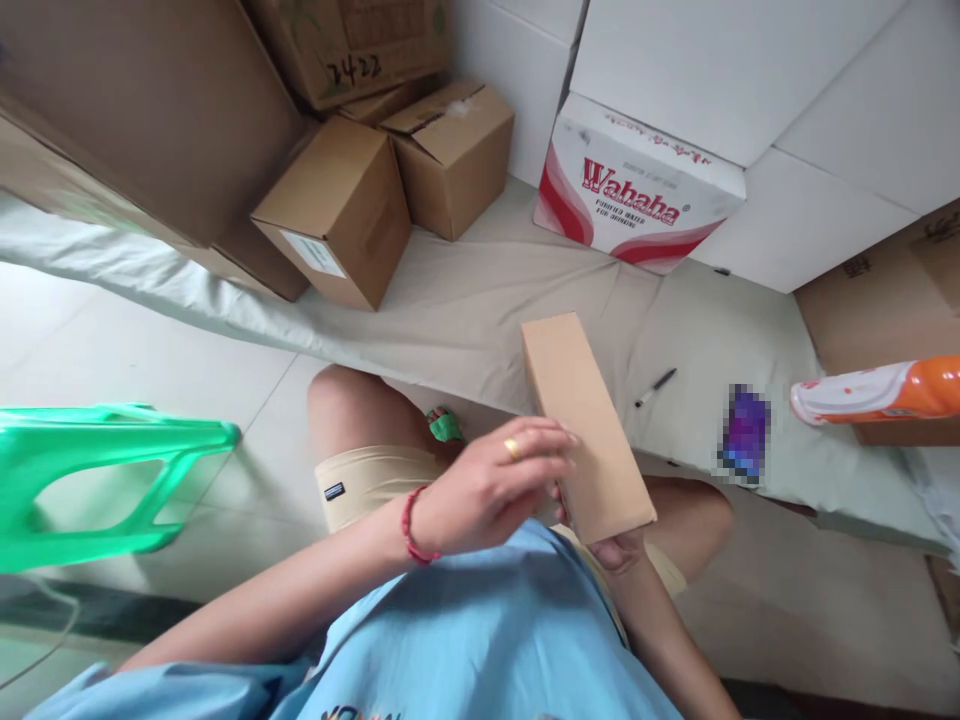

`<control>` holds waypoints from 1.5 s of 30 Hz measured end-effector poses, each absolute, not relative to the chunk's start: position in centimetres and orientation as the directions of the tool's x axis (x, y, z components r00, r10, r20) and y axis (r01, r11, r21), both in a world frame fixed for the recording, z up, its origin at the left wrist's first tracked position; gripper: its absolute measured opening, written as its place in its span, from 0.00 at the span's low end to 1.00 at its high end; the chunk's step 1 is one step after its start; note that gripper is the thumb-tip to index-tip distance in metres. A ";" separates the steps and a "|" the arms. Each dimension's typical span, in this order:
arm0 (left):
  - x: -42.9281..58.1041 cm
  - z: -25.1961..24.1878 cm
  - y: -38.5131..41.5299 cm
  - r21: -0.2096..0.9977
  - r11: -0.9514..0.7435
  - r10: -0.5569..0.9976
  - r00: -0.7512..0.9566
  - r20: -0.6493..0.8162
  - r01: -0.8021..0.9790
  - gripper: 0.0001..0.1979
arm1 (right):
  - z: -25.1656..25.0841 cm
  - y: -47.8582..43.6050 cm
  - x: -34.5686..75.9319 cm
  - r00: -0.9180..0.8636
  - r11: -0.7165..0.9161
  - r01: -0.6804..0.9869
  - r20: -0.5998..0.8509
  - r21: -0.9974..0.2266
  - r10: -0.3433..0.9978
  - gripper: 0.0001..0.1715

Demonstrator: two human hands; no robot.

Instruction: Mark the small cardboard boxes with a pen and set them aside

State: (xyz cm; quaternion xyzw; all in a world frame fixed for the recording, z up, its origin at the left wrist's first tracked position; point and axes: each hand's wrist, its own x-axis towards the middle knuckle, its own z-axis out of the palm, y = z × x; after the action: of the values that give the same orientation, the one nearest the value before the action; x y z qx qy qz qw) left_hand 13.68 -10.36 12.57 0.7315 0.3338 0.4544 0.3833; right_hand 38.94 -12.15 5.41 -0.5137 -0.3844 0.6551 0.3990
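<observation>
A long plain cardboard box (589, 420) lies tilted above my lap, its far end over the cloth-covered surface. My right hand (619, 552) holds its near end from underneath; most of those fingers are hidden by the box. Over the box's left edge reaches my left hand (514, 475), with a gold ring and a red bracelet at the wrist. Its fingers are stretched out, their tips at the top face of the box. To the right of the box lie a black pen (655, 388) and a phone with a blurred screen (745, 432).
Small cardboard boxes (337, 215) and larger cartons stand at the back left. A white and red Wahaha carton (637, 185) is against the wall. An orange-and-white bottle (877, 390) is at the right. A green plastic stool (112, 480) stands on the floor at left.
</observation>
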 end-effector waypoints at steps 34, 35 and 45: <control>9.3 8.4 -11.0 0.212 0.605 0.661 0.335 -0.671 -0.768 0.25 | 8.1 -10.0 40.2 0.079 -0.331 -0.017 -0.332 -0.943 0.940 0.25; 9.5 8.3 -11.0 0.183 0.620 0.641 0.357 -0.680 -0.763 0.25 | 8.1 -10.1 40.4 0.076 -0.339 -0.011 -0.339 -0.941 0.938 0.26; 12.6 9.5 -10.2 0.687 0.363 0.827 -0.123 -0.549 -0.629 0.35 | 8.1 -11.8 38.8 -0.218 -0.465 -0.163 -0.428 -0.870 0.877 0.42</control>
State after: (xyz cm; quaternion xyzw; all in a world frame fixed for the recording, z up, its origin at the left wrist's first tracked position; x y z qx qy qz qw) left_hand 12.63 -10.24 9.49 0.0984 0.5026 0.5556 0.6550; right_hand 38.79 -11.77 8.10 -0.5005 -0.3566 0.6942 0.3746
